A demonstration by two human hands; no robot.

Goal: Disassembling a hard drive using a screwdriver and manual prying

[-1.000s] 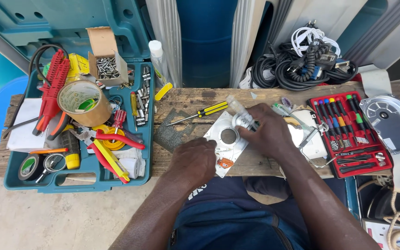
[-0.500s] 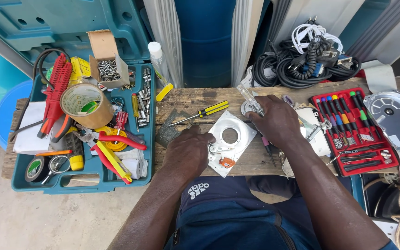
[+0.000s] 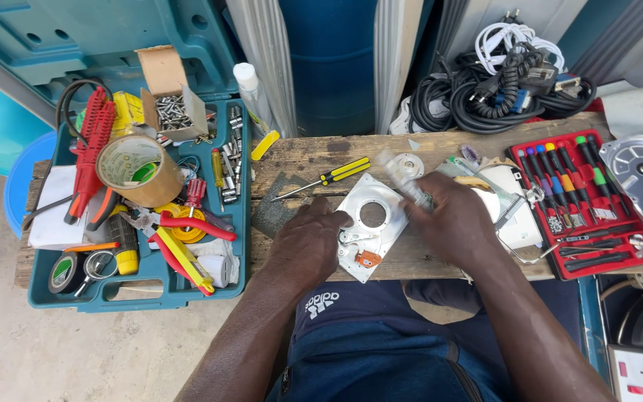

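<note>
Worn wooden bench (image 3: 314, 152), left hand (image 3: 308, 242) flat on white plate (image 3: 370, 223), right hand (image 3: 452, 219) grip clamped on clear part (image 3: 403, 179)

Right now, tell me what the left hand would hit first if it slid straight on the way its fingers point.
The left hand points up-right across the white metal plate it already touches; past that, probably the right hand.

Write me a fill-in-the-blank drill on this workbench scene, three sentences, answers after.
1. The left hand presses on the white metal plate, which has a ____ hole.
2. The screwdriver beside the plate has a black and ____ handle.
3. The precision screwdriver set lies in a ____ case.

Answers: round; yellow; red
</note>
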